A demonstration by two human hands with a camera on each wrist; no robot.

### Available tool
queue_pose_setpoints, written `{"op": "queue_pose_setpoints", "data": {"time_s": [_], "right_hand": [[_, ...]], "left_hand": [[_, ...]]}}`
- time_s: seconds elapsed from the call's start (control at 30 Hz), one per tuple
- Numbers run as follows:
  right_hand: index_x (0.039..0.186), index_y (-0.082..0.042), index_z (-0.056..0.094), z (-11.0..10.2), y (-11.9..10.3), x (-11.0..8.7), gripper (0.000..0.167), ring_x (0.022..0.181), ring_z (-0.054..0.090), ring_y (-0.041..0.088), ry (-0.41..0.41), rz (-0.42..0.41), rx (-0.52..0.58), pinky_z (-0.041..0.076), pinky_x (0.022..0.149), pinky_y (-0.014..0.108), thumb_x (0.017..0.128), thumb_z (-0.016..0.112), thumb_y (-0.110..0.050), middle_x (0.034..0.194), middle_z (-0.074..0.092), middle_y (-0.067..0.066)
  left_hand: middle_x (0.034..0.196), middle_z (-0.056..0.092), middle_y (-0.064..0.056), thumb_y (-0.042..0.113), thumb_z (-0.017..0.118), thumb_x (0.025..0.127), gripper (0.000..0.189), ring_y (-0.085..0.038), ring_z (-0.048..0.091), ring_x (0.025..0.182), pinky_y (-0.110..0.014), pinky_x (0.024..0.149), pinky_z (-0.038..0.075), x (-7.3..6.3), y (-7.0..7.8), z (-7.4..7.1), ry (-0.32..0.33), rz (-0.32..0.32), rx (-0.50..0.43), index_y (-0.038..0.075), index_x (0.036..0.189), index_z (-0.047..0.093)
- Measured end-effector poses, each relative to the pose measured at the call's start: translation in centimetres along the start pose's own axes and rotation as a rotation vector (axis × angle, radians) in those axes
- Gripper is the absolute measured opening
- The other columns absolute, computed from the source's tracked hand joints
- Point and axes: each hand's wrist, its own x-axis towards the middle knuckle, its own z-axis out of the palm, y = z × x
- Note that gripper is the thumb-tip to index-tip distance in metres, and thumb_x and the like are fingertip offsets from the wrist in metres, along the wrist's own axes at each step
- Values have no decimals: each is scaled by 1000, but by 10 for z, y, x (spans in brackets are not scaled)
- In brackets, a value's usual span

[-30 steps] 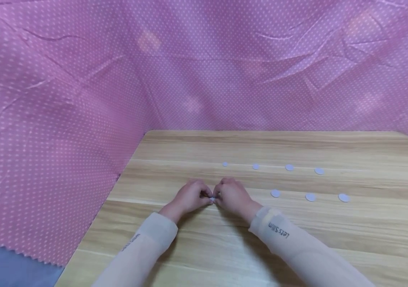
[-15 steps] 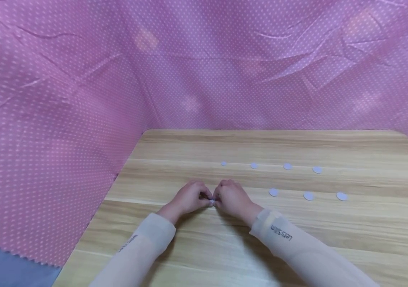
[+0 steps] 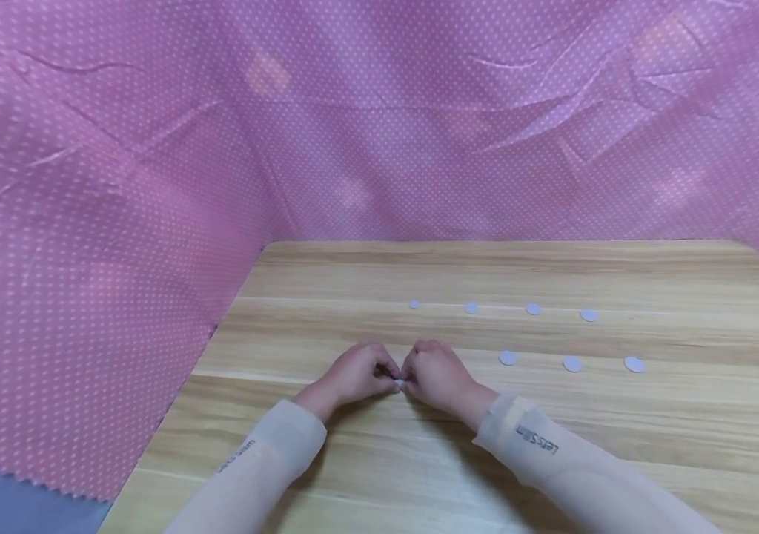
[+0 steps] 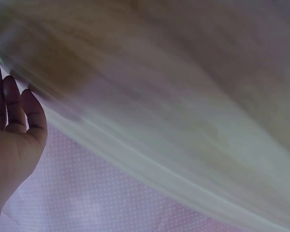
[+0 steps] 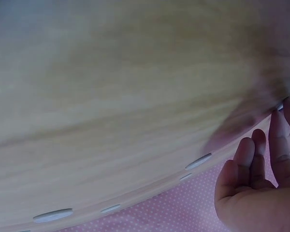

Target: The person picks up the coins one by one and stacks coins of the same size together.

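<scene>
Between my two hands, low over the wooden table, is a small white piece (image 3: 399, 383), mostly covered by fingertips; it looks like one of the round discs around it. My left hand (image 3: 359, 368) pinches it from the left with thumb and forefinger. From the right, the thumb and forefinger of my right hand (image 3: 442, 376) pinch it too. In the right wrist view a sliver of the white piece (image 5: 280, 106) shows at the fingertips. The left wrist view has the left hand (image 4: 17, 140) at its edge, other fingers loosely bent.
Beyond the hands lies a row of several white discs, the smallest disc (image 3: 414, 304) at its left end. A nearer row of three, including a middle disc (image 3: 572, 364), lies right of the hands. Pink dotted cloth (image 3: 379, 148) surrounds the wooden table (image 3: 379, 475).
Both hands, with the white piece between them, have shifted slightly nearer to me and a little right. The view has drifted slightly; the discs on the table keep their places.
</scene>
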Motion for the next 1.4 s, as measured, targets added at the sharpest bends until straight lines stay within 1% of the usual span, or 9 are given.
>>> {"op": "queue_pose_setpoints", "data": {"time_s": [0.27, 0.5, 0.73, 1.0, 1.2, 1.4], "right_hand": [[80, -14, 76, 1, 3, -5, 5, 80, 55, 14, -12, 6, -20, 45, 77, 37, 77, 80, -17, 81, 65, -5], [80, -14, 76, -2, 6, -8, 6, 82, 56, 16, -8, 36, 9, 45, 78, 40, 78, 80, -19, 83, 65, -4], [80, -15, 76, -4, 7, -13, 6, 83, 55, 15, -30, 69, 5, 45, 76, 41, 78, 79, -19, 84, 64, -6], [79, -15, 75, -9, 12, -20, 6, 81, 55, 15, -22, 52, -2, 46, 74, 39, 77, 80, -19, 82, 63, -7], [78, -15, 75, -13, 14, -25, 7, 78, 53, 14, -28, 64, -6, 45, 71, 36, 77, 80, -19, 81, 63, -7], [76, -16, 74, -16, 17, -29, 7, 79, 54, 14, -26, 60, -5, 45, 70, 36, 76, 81, -17, 80, 63, -8]], "left_hand": [[82, 61, 12, 20, 80, 78, 8, -8, 54, 85, -29, 82, 43, 3, 2, 2, -39, 15, 11, 18, 85, 76], [83, 60, 13, 21, 80, 78, 8, -8, 53, 86, -31, 84, 41, 7, 3, 5, -46, 27, 24, 19, 86, 76], [82, 60, 15, 22, 79, 79, 8, -7, 52, 86, -27, 82, 42, 10, 6, 8, -54, 42, 39, 19, 85, 76], [83, 60, 17, 25, 79, 80, 10, -5, 52, 86, -26, 82, 42, 13, 10, 13, -62, 60, 46, 20, 88, 76], [84, 62, 14, 24, 78, 80, 10, -6, 53, 87, -27, 83, 42, 15, 17, 14, -63, 81, 48, 19, 88, 76], [84, 61, 16, 23, 78, 80, 9, -5, 53, 87, -25, 83, 42, 18, 21, 16, -84, 86, 52, 19, 88, 76]]}}
